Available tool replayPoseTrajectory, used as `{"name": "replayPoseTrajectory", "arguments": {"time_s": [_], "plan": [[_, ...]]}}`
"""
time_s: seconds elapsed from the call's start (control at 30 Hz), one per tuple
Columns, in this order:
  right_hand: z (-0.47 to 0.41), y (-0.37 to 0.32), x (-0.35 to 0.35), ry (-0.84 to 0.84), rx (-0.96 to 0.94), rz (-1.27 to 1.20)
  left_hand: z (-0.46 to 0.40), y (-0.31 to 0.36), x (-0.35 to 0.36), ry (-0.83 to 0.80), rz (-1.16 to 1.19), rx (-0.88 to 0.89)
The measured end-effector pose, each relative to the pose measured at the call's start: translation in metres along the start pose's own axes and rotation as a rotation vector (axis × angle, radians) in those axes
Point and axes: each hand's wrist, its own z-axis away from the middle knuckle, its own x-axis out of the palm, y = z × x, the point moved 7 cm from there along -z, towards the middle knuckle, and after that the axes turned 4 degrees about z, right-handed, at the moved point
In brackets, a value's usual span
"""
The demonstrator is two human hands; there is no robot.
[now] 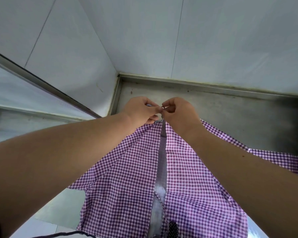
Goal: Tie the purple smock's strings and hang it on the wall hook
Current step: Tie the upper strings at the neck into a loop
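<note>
2 pale wall panels (213, 40) fill the upper half of the frame and meet in a corner near the middle. Below them a steel counter (230, 107) runs across the centre and right.

The purple smock (127, 169), in purple-and-white check, lies spread on that counter, covering the lower centre of the frame. An open slit runs up its middle toward its top edge at mid-frame. No wall hook is in view.

2 bare forearms reach in from the lower left and lower right and meet at that top edge. The left hand (141, 110) has its fingers curled, thumb and forefinger pinching something small. The right hand (177, 110) does the same, its fingertips pressed against the left's. Between them are the strings (163, 109), mostly hidden, so I cannot tell whether a knot is formed.

The smallest thing visible is a dark cord (67, 234) along the bottom edge.

This looks like the tying step, with hanging not yet done. To do it well, I would keep both pinches close to the crossing, pull the 2 ends evenly outward, and cinch snugly so the neck loop holds on a hook.
</note>
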Motion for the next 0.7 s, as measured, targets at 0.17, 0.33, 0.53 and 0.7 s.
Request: {"name": "replayPoseTrajectory", "arguments": {"time_s": [0.17,0.33,0.53,0.7], "plan": [[0.000,-0.005,0.005,-0.085,-0.037,0.205,0.001,0.008,0.004,-0.036,-0.280,0.134],[0.001,0.004,0.006,-0.213,0.059,0.075,0.001,0.018,0.003,-0.063,-0.521,0.242],[0.005,0.010,0.005,-0.342,0.095,-0.019,-0.002,0.011,0.004,-0.135,-0.471,0.126],[0.002,0.003,-0.011,-0.110,-0.045,0.018,-0.001,0.005,0.008,-0.171,-0.330,-0.009]]}}
